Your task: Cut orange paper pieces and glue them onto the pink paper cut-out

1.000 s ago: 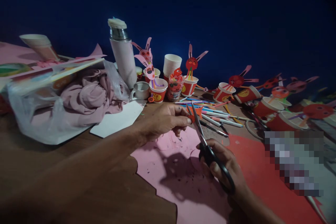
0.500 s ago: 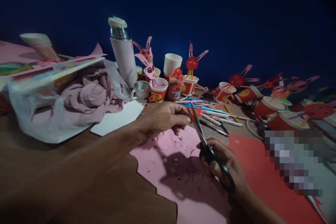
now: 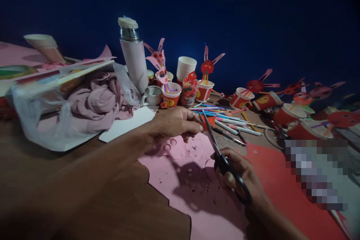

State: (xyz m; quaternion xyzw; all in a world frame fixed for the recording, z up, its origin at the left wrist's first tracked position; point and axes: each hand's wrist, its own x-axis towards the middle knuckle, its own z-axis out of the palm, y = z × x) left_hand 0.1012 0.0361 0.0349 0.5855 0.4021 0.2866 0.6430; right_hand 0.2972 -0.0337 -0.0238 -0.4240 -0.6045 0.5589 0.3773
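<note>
My left hand [image 3: 173, 124] pinches a small red paper piece [image 3: 209, 120] between thumb and fingers above the table. My right hand [image 3: 242, 178] grips black-handled scissors [image 3: 222, 157], whose blades point up and away and meet the red piece. Both hands hover over a pink sheet [image 3: 191, 180] strewn with tiny offcuts. A red sheet [image 3: 284, 191] lies to the right under my right wrist.
Behind stand a white thermos [image 3: 134, 58], a stack of white cups [image 3: 185, 68], a metal mug [image 3: 152, 95] and several red cups with paper rabbit figures [image 3: 206, 82]. Pens [image 3: 230, 122] lie scattered. A plastic bag with pink cloth [image 3: 84, 105] sits left, beside white paper [image 3: 129, 123].
The hands, scissors and red piece stay almost in place; the red piece has turned slightly in my left fingers. The view has shifted a little rightward.
</note>
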